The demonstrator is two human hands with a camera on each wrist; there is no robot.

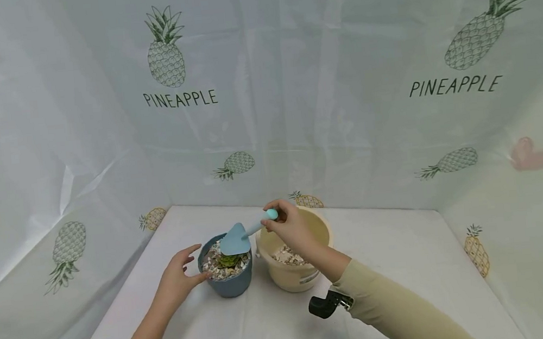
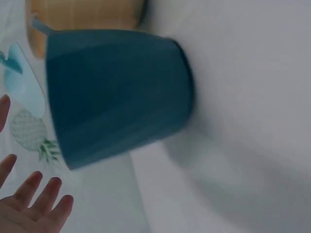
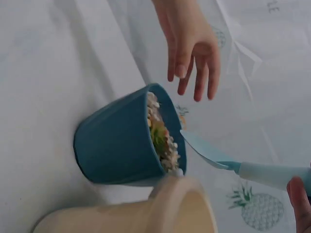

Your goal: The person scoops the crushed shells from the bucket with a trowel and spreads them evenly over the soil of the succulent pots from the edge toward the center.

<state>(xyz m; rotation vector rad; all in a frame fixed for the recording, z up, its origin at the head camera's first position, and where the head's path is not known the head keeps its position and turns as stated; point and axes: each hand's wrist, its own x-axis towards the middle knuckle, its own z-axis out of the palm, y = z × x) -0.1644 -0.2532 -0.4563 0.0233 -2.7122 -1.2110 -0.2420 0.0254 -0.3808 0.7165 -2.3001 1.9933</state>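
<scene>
My right hand (image 1: 293, 230) grips the handle of a light blue garden trowel (image 1: 236, 240). Its blade hovers over a blue plant pot (image 1: 233, 286), tilted downward, as the trowel (image 3: 214, 155) also shows in the right wrist view. Inside the pot a small green succulent (image 1: 228, 260) is ringed by pale pebbles (image 1: 218, 271). Fingers spread, my left hand (image 1: 179, 276) stands at the left side of the blue pot (image 2: 116, 92) and grips nothing. In the right wrist view the left hand (image 3: 192, 46) appears beside the pot's rim, fingers hanging loosely.
A cream-coloured pot (image 1: 296, 282) stands just right of the blue one, with more pebbles (image 1: 287, 256) at its bottom. Both pots rest on a white-covered table (image 1: 389, 267). Pineapple-printed sheeting (image 1: 304, 106) rises behind and at the sides.
</scene>
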